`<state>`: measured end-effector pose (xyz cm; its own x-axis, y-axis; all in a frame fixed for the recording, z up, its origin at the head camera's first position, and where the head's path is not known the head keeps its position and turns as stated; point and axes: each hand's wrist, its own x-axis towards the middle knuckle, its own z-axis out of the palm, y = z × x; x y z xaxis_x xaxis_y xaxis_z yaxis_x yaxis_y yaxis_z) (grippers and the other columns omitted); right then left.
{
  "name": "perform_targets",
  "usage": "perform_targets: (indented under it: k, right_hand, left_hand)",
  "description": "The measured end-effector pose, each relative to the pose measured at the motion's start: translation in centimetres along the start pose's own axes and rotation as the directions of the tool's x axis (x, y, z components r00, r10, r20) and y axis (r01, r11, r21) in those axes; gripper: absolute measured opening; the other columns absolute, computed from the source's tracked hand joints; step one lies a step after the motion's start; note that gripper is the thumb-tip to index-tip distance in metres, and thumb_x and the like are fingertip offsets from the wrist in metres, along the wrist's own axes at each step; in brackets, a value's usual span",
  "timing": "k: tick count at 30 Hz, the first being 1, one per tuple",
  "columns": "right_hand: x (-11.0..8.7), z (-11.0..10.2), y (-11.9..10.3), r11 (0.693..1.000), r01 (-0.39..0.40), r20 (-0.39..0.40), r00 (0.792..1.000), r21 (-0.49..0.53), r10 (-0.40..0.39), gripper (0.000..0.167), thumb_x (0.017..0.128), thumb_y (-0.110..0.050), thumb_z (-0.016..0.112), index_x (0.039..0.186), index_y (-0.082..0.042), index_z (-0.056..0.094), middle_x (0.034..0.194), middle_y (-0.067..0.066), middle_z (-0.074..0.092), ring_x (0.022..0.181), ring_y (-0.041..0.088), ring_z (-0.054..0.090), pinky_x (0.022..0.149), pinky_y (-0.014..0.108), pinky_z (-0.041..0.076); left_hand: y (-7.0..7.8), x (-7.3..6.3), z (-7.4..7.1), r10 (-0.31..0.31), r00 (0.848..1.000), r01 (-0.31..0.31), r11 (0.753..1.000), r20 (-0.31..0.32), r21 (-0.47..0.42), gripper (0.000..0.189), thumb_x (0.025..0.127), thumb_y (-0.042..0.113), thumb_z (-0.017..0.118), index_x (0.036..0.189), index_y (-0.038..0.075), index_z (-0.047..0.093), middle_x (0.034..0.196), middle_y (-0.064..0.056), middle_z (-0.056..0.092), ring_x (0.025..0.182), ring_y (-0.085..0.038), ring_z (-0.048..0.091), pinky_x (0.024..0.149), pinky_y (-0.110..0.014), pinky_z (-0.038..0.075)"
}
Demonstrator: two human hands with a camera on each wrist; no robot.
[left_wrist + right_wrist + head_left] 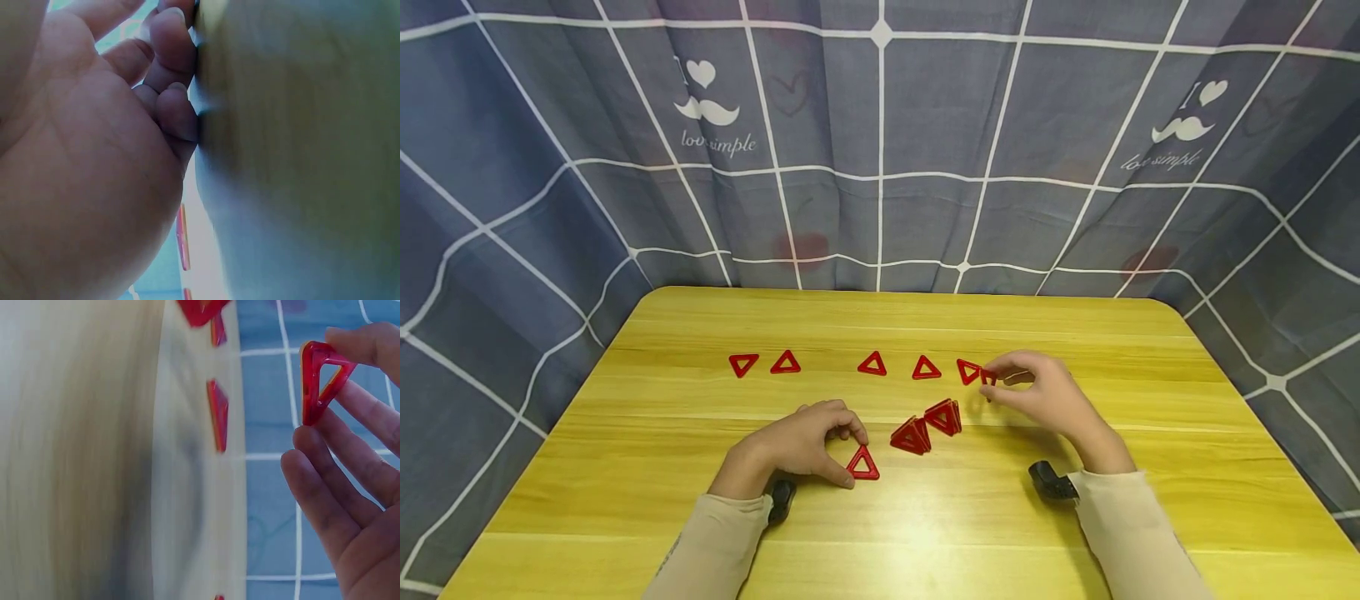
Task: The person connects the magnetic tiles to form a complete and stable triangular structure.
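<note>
Head view: the left hand (797,442) pinches the left triangle (867,476), thumb at one lower corner, finger at the top corner; the triangle is at the table (925,533); the right hand (1048,396) pinches the right triangle (985,383), thumb and fingers closed on it, piece raised off the table; two piles (925,435) of like triangles lie between the grips; five loose triangles (872,371) lie beyond the piles, the nearest just beside the right grip, contact not determinable.

Left wrist view: palm and bent fingers are visible; the left pinch and its triangle are hidden, so this view cannot confirm the hold; a red edge (182,237) shows past the palm.

Right wrist view: the right triangle is clamped at the fingertips, tilted, its centre hollow; loose pieces show on the table, past the grip.

Assessment: pieces look light, stiff and glossy, probably plastic; somewhat slippery, not evidently fragile; best hold is by opposite corners or the outer edge.
</note>
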<state>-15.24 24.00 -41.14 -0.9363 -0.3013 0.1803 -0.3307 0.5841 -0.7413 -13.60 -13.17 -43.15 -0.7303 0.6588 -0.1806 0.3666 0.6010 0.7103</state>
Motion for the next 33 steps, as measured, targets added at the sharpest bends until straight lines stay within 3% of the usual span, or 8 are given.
perform_targets:
  k: [9,16,22,28,33]
  right_hand:
    - [-0.6,1.9,-2.9,0.995,0.018,0.064,0.998,0.103,-0.025,0.033,0.084,-0.028,0.084,0.11,-0.01,0.075,0.106,-0.004,0.071,0.098,0.025,0.068,0.087,0.052,0.053]
    - [-0.6,3.9,-4.5,0.984,0.079,0.144,0.984,0.159,-0.102,0.027,0.085,-0.024,0.084,0.106,-0.009,0.075,0.098,-0.005,0.073,0.094,0.017,0.068,0.088,0.048,0.053]
    - [-0.7,5.7,-5.7,0.968,0.131,0.183,0.968,0.212,-0.171,0.025,0.086,-0.02,0.083,0.106,-0.008,0.075,0.095,-0.003,0.073,0.086,0.014,0.069,0.08,0.042,0.056]
    - [-0.9,7.4,-6.9,0.948,0.124,0.267,0.941,0.293,-0.206,0.026,0.087,-0.015,0.081,0.109,-0.002,0.073,0.099,0.005,0.074,0.085,0.014,0.07,0.077,0.033,0.057]
    - [-0.9,8.4,-7.2,0.949,0.09,0.335,0.922,0.302,-0.194,0.026,0.088,-0.01,0.08,0.11,0.001,0.072,0.102,0.009,0.074,0.086,0.012,0.071,0.078,0.03,0.057]
  left_hand:
    - [0.0,0.0,0.0,0.013,1.0,-0.013,1.0,0.0,-0.019,0.041,0.07,0.029,0.095,0.102,0.027,0.07,0.101,0.007,0.056,0.097,-0.017,0.05,0.089,-0.037,0.042]
    - [0.1,-0.1,0.0,0.013,1.0,-0.013,1.0,-0.003,-0.003,0.041,0.07,0.031,0.094,0.103,0.029,0.07,0.102,0.008,0.057,0.098,-0.016,0.05,0.09,-0.037,0.041]
    - [0.2,0.0,-0.1,0.013,1.0,-0.013,1.0,0.004,-0.008,0.041,0.069,0.03,0.095,0.101,0.027,0.069,0.101,0.006,0.057,0.097,-0.017,0.051,0.089,-0.038,0.041]
    - [0.1,-0.1,-0.2,0.014,1.0,-0.014,1.0,0.0,-0.004,0.041,0.069,0.03,0.095,0.101,0.026,0.07,0.103,0.008,0.057,0.098,-0.016,0.052,0.09,-0.039,0.043]
    - [-0.1,-0.1,-0.2,-0.002,1.0,0.002,1.0,0.002,-0.002,0.04,0.069,0.032,0.095,0.1,0.029,0.069,0.103,0.01,0.057,0.098,-0.014,0.052,0.091,-0.039,0.043]
